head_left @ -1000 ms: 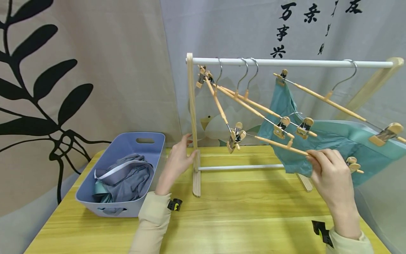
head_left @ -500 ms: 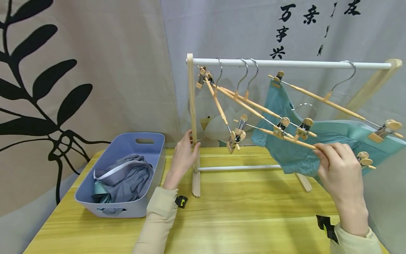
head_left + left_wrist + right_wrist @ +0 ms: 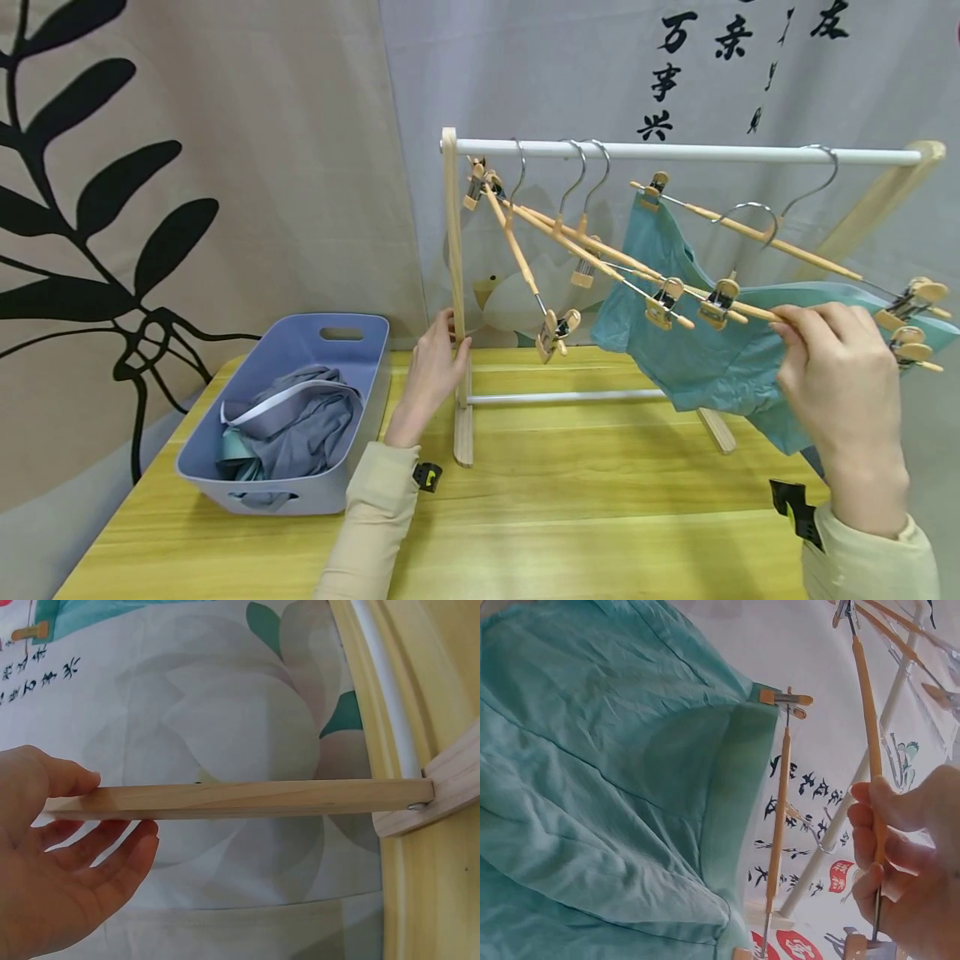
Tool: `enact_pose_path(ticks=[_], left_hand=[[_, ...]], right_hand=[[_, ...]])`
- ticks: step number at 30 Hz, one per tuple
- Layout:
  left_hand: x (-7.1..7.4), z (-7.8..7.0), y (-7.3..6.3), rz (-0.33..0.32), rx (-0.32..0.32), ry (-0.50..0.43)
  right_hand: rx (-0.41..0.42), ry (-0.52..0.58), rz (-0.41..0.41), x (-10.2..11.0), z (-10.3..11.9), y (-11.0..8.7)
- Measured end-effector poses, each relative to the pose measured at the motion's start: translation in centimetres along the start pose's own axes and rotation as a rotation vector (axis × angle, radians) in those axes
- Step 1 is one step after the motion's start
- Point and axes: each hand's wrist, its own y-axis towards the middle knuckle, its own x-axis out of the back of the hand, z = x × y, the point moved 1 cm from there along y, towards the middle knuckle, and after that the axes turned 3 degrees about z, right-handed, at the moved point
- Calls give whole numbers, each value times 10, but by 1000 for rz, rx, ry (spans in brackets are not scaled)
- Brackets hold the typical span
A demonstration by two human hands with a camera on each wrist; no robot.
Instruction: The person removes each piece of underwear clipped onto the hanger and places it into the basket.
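Observation:
My right hand (image 3: pixel 847 375) grips the wooden bar of a clip hanger (image 3: pixel 867 712). Its hook stands upright, just below the white rail (image 3: pixel 697 153), apart from it. Both of its clips hold nothing that I can see. Behind this hanger, teal shorts (image 3: pixel 690 358) hang by the waistband from another clip hanger (image 3: pixel 810 252) on the rail. My left hand (image 3: pixel 429 375) holds the rack's left wooden post (image 3: pixel 240 797), thumb on one side and fingers on the other. Several clip hangers (image 3: pixel 514 242) hang bunched at the rail's left part.
A blue basket (image 3: pixel 197 446) with crumpled grey-blue and teal clothes (image 3: pixel 315 425) stands left of the rack on the yellow wooden table (image 3: pixel 555 533). The rack's lower white bar (image 3: pixel 570 397) runs just above the table. A printed curtain (image 3: pixel 300 167) hangs behind.
My right hand has carried the hanger up and to the right, and its hook has risen towards the rail. My left hand has closed round the post.

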Motion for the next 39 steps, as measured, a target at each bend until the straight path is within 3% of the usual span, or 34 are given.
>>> enact_pose_path(ticks=[7,22,39], left_hand=[[0,1,1,-5,-22,13],[-2,3,2,-19,-34,35],[-2,5,1,-29,-41,36]], right_hand=[[13,-21,-18,5,-1,15],[22,-121,30,13,4,49],[56,-114,40,0,21,77]])
